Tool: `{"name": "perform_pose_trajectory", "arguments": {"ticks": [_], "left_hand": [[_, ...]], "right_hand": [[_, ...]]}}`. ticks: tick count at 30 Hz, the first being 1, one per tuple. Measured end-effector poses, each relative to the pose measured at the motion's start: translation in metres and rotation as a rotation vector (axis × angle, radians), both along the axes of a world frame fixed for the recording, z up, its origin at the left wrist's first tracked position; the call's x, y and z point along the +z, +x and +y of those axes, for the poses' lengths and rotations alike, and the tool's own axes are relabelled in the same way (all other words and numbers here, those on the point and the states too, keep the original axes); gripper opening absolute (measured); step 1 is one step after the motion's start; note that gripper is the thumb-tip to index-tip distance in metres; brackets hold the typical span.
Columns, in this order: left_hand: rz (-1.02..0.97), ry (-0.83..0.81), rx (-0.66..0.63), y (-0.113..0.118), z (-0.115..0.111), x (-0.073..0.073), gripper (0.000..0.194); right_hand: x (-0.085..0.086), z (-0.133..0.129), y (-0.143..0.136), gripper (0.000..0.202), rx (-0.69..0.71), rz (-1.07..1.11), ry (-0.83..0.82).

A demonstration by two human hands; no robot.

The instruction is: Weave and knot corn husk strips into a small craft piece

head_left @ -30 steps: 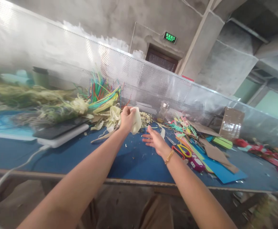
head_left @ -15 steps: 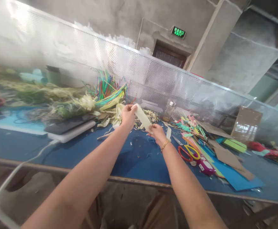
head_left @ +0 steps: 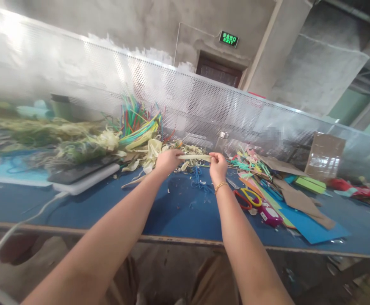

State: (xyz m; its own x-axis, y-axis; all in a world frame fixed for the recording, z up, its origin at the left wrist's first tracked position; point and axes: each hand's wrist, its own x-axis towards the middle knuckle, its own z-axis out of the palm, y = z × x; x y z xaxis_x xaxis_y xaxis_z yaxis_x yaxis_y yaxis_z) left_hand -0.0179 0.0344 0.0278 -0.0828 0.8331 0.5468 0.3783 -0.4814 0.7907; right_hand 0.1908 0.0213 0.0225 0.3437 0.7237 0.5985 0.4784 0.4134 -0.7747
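Observation:
A pale cream strip [head_left: 195, 157], like corn husk or paper, stretches level between my two hands above the blue table [head_left: 178, 216]. My left hand [head_left: 169, 161] pinches its left end, and my right hand [head_left: 217, 164], below a gold bracelet on the wrist, grips the right end. Just behind the strip lies a heap of pale husk scraps [head_left: 155, 153]. Beneath it, a tangle of blue thread [head_left: 200, 180] rests on the tabletop. Right of my right wrist are scissors [head_left: 250, 198] with red and yellow handles.
Left stand a white device with a cable [head_left: 86, 180], dried fibres [head_left: 86, 146] and colourful pipe cleaners [head_left: 140, 123]. On the right lie a purple box [head_left: 270, 214], blue card [head_left: 312, 231] and brown cardboard [head_left: 302, 201]. A glass bottle [head_left: 222, 141] stands before the perforated metal screen [head_left: 185, 97].
The strip went from a downward slant, broad face showing, to level and narrow-looking. My right hand rose and my left hand came slightly lower. The whole view shifted a little.

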Motion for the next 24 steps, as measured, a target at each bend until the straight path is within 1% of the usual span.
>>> {"name": "perform_pose_trajectory", "arguments": {"ticks": [2,4,6,7,9,10,12,13,15,17,21,24], "left_hand": [[0.110,-0.009,-0.031,0.002,-0.003,0.001,0.012],[0.147,-0.061,-0.116,0.007,-0.004,0.000,0.016],[0.048,-0.166,-0.255,0.014,-0.005,-0.001,0.020],[-0.057,-0.222,-0.318,0.018,-0.006,-0.002,0.021],[-0.218,-0.313,-0.410,0.027,-0.008,-0.005,0.026],[-0.254,-0.344,-0.447,0.031,-0.011,-0.006,0.027],[-0.268,-0.392,-0.529,0.038,-0.016,-0.008,0.028],[-0.257,-0.413,-0.575,0.040,-0.019,-0.009,0.029],[-0.235,-0.461,-0.656,0.043,-0.024,-0.010,0.032],[-0.236,-0.513,-0.709,0.043,-0.027,-0.010,0.035],[-0.234,-0.630,-0.768,0.038,-0.029,-0.007,0.038],[-0.216,-0.672,-0.781,0.036,-0.029,-0.005,0.042]], "right_hand": [[0.004,-0.004,-0.004,0.026,0.070,0.072,0.010],[0.009,-0.007,-0.008,0.030,0.171,0.232,0.004],[0.013,-0.009,-0.011,0.040,0.263,0.403,-0.013],[0.013,-0.009,-0.013,0.045,0.295,0.459,-0.029],[0.012,-0.011,-0.017,0.051,0.329,0.479,-0.084],[0.009,-0.011,-0.021,0.051,0.342,0.455,-0.116],[0.003,-0.013,-0.029,0.046,0.399,0.393,-0.181],[-0.001,-0.014,-0.034,0.041,0.449,0.371,-0.207],[-0.007,-0.014,-0.041,0.035,0.513,0.380,-0.230],[-0.010,-0.012,-0.042,0.034,0.490,0.455,-0.214],[-0.005,-0.004,-0.027,0.029,0.338,0.653,-0.136],[-0.002,-0.002,-0.018,0.022,0.286,0.664,-0.140]]}}
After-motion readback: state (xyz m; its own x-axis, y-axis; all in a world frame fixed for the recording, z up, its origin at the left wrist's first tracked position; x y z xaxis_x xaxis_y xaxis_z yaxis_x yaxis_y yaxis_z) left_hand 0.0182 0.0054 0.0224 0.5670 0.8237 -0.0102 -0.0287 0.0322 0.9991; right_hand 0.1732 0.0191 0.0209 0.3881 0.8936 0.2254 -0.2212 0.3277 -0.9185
